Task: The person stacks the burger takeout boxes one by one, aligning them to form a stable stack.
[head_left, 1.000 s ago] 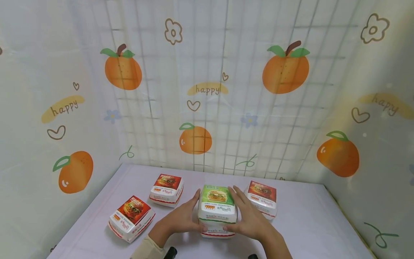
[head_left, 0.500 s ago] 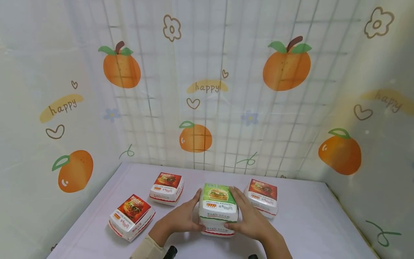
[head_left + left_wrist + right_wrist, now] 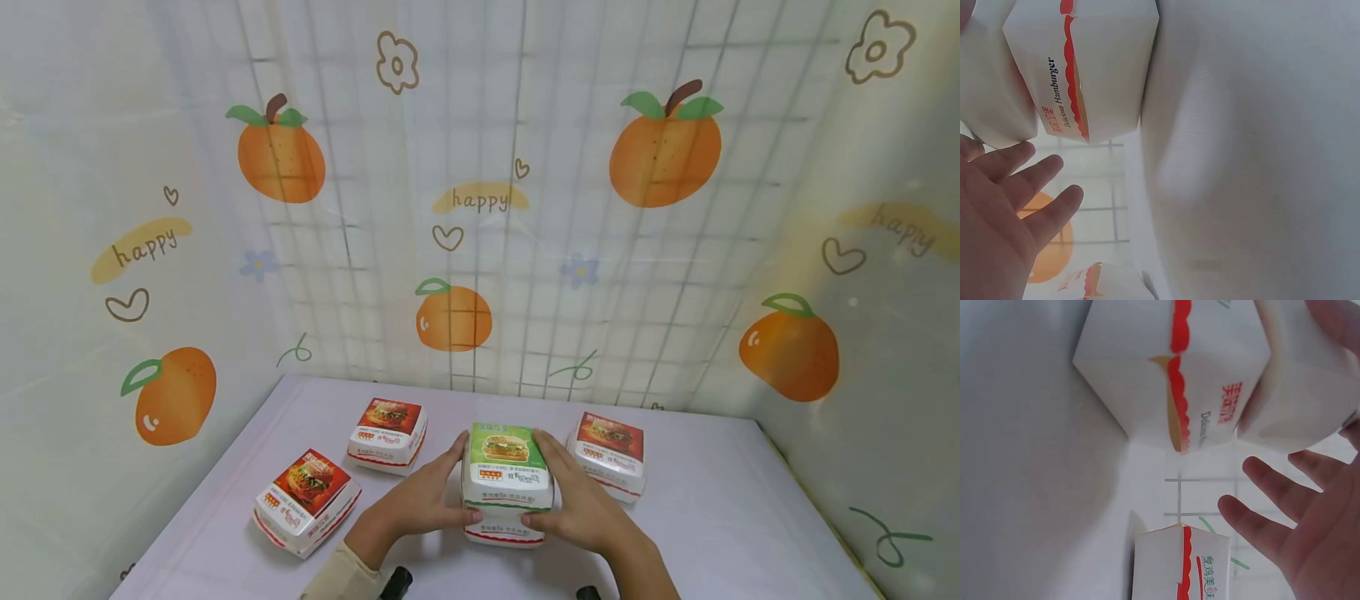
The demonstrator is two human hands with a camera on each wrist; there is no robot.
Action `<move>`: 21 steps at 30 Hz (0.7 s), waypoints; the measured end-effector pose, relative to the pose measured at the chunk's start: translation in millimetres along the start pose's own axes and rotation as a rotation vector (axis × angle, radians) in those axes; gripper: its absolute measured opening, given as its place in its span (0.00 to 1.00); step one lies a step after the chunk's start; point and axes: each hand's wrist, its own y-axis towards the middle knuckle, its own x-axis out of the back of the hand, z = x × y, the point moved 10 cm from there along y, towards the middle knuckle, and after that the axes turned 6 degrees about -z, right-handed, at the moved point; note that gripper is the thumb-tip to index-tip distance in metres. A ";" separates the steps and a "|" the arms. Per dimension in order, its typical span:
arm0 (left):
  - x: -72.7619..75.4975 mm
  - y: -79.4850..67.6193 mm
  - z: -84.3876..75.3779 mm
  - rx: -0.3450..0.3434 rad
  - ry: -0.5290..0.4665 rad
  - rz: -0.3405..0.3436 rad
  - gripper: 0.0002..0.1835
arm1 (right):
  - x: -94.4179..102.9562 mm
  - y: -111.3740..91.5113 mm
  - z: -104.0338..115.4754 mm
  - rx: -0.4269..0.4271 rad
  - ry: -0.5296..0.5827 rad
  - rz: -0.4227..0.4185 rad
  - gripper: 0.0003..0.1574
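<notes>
Nothing visibly moved in a second: left hand (image 3: 420, 504) and right hand (image 3: 588, 504), fingers spread, grip the green box (image 3: 507, 471) atop the lower box (image 3: 504, 532); uneven release could topple it.

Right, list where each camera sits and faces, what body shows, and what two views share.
Head: on the head, facing forward and down at the green-topped box above a red-trimmed box; left hand, right hand, sleeve and bare forearm show.
Left wrist: worn there, facing forward along both boxes' left side; the left fingers show.
Right wrist: worn there, facing forward along their right side; the right fingers show.
Shared by both wrist views: the two boxes and the backdrop.
</notes>
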 end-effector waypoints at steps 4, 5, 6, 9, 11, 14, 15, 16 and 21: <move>0.2 -0.2 -2.3 -0.012 -0.002 -0.002 0.64 | -0.5 -0.6 -2.3 -0.013 0.005 0.000 0.75; 0.2 -0.2 -2.7 -0.015 -0.002 -0.003 0.64 | -0.6 -0.8 -3.0 -0.018 0.006 0.001 0.75; 0.3 -0.4 -3.0 -0.017 -0.003 -0.005 0.63 | -0.8 -1.0 -3.4 -0.023 0.008 0.002 0.75; 0.0 -0.1 -3.5 -0.020 -0.005 -0.006 0.63 | -0.2 -1.2 -3.6 -0.025 0.011 -0.001 0.76; 0.2 -0.2 -3.5 -0.023 -0.007 -0.006 0.62 | 0.1 -1.1 -3.3 -0.023 0.010 -0.004 0.76; 1.1 -0.6 -3.4 -0.025 -0.018 -0.008 0.62 | 0.5 -1.2 -2.7 -0.019 0.010 -0.007 0.76; 1.6 -0.7 -3.8 -0.028 -0.021 -0.009 0.62 | 0.7 -1.4 -2.5 -0.018 0.009 -0.007 0.76; 2.2 -0.9 -3.9 -0.028 -0.023 -0.012 0.62 | 0.8 -1.6 -2.4 -0.018 0.009 -0.006 0.76; 5.1 -1.9 -4.8 -0.020 -0.026 -0.020 0.62 | 2.1 -2.6 -1.9 -0.014 0.010 -0.004 0.75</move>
